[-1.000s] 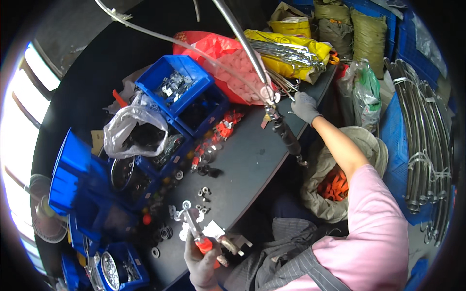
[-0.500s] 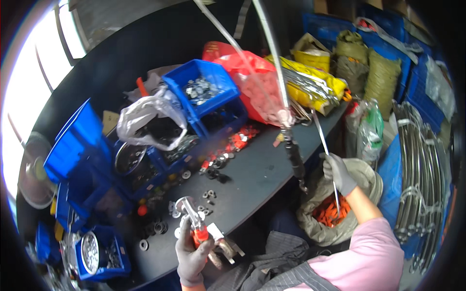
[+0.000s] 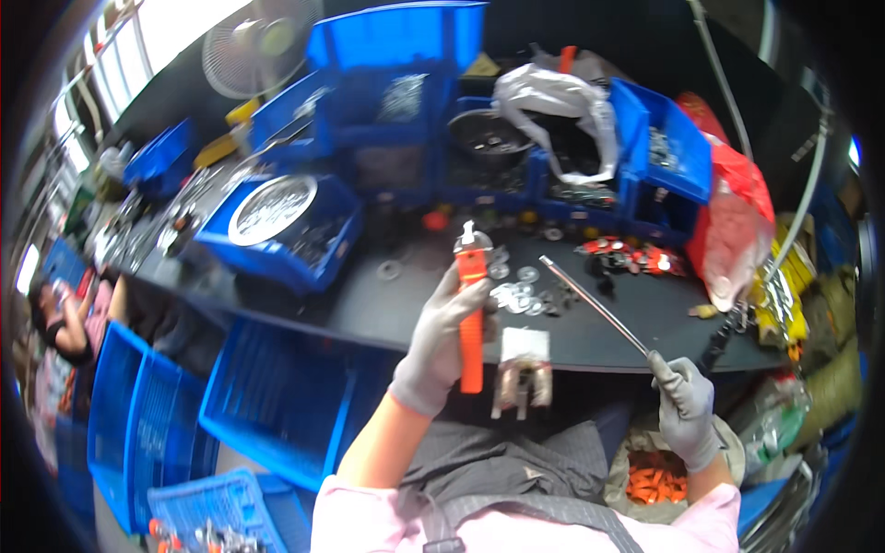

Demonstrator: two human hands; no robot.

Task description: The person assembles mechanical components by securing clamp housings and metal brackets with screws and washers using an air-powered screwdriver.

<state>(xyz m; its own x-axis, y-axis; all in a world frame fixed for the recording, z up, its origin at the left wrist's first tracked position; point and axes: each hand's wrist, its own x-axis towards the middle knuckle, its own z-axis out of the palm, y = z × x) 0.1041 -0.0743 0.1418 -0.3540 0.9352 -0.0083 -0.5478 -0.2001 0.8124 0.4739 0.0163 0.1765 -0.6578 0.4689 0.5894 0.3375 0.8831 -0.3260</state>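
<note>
In a grey glove, my left hand [image 3: 444, 334] is closed round an orange-handled metal piece [image 3: 471, 341], its silver head pointing up and its orange end hanging down; I cannot tell its exact kind. My right hand [image 3: 687, 405], gloved too, grips one end of a thin metal rod [image 3: 599, 307]. The rod slants up and left, with its far tip above the table near some loose washers [image 3: 519, 299]. Between my hands, a small fixture with a white top [image 3: 525, 345] and metal prongs stands at the table's front edge.
Blue bins [image 3: 318, 269] with metal parts line the dark table [image 3: 415, 309]. A sack [image 3: 619, 479] of orange pieces [image 3: 656, 477] stands below my right hand. At lower left are blue crates [image 3: 267, 405], and farther left is another person [image 3: 78, 323]. A red bag [image 3: 728, 217] lies at right.
The view has turned left. My right hand has brought the rod from the sack to over the table, its free end now up and left. My left hand still holds the orange-handled piece, now more upright.
</note>
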